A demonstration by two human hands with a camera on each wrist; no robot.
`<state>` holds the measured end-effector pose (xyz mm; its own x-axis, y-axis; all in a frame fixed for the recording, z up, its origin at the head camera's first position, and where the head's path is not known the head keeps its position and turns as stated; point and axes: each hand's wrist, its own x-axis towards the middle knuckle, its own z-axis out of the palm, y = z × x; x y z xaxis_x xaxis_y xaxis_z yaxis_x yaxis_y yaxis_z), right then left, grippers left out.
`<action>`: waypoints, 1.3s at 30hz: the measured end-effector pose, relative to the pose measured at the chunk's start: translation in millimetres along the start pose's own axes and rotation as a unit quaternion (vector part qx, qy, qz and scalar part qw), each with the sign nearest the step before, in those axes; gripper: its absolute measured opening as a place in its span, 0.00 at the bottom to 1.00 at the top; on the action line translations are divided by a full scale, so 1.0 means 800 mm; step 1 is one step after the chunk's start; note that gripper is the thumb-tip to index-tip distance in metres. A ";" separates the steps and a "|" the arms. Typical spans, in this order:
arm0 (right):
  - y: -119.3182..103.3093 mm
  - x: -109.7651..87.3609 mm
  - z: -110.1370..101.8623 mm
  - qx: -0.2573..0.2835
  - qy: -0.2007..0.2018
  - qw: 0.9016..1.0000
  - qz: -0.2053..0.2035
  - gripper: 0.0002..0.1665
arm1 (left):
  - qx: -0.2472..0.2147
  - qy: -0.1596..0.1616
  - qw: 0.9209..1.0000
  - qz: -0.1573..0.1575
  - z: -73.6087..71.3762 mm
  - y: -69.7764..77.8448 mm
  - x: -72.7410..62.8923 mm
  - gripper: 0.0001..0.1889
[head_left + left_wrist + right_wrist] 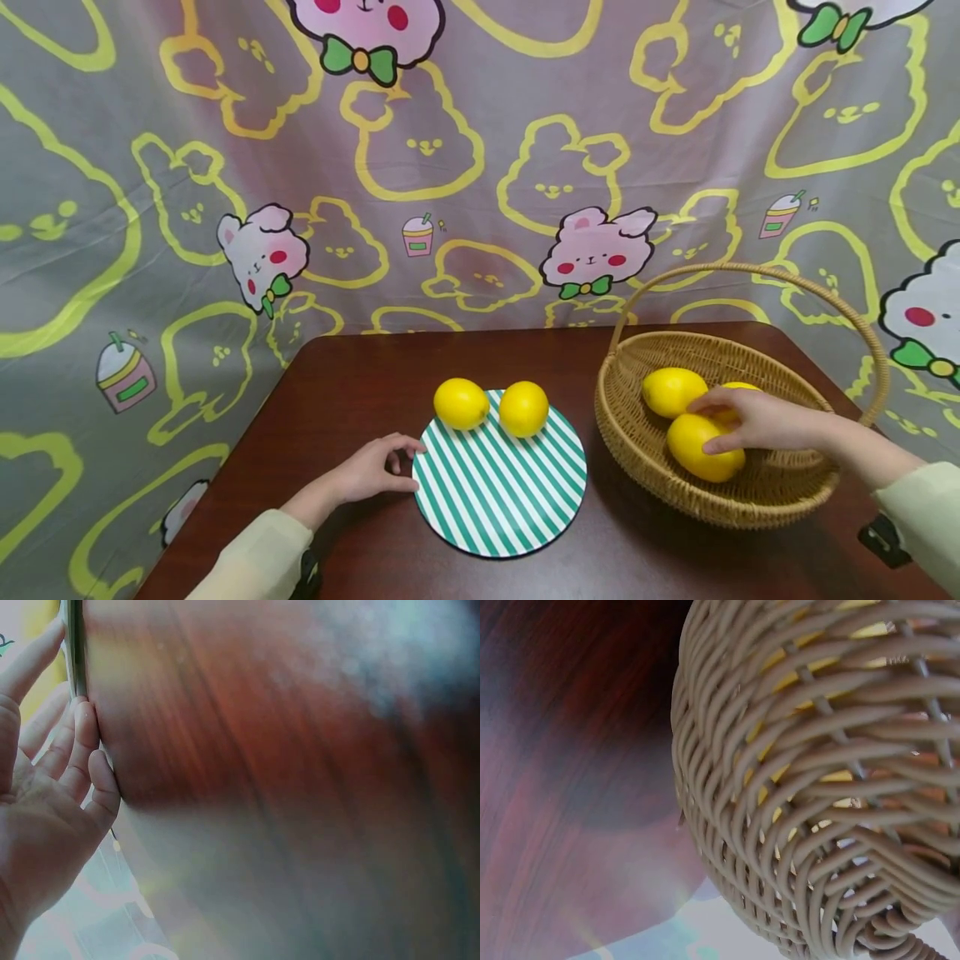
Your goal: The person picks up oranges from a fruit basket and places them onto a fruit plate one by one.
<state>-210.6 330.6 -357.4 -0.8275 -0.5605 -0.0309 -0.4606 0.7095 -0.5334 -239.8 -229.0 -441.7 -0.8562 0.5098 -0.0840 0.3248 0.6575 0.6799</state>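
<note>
My right hand reaches into a wicker basket and grips the front lemon, thumb on its near side and fingers over its top. Behind it in the basket are another lemon and a third, partly covered by the hand. The basket's woven wall hides this hand in the right wrist view. My left hand touches the left edge of a round green-and-white striped plate, thumb and fingers spread along the rim. Two lemons, one left and one right, sit at the plate's back.
A dark reddish-brown wooden table bears the plate and the basket. The basket's tall arched handle rises at the right, over the right forearm. A patterned cloth with cartoon animals hangs behind the table and along its sides.
</note>
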 end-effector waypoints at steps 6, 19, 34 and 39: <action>0.002 0.005 0.007 -0.036 0.010 0.999 -0.015 0.34 | -0.001 -0.001 1.000 0.008 0.001 0.000 0.000 0.25; 0.004 0.012 0.029 0.070 -0.067 0.995 -0.013 0.38 | -0.005 0.005 1.000 0.002 -0.001 0.001 -0.003 0.26; -0.004 0.012 0.029 0.090 -0.076 0.993 0.005 0.37 | -0.003 0.001 1.000 0.001 0.000 -0.004 -0.002 0.26; -0.006 0.007 0.027 0.097 -0.062 0.993 0.005 0.38 | 0.000 0.000 1.000 0.001 -0.001 -0.002 0.000 0.26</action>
<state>-206.2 314.9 -373.2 -0.7798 -0.6113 -0.1349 -0.3727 0.6265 -0.6845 -240.2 -230.3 -442.2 -0.8557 0.5108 -0.0829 0.3261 0.6566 0.6801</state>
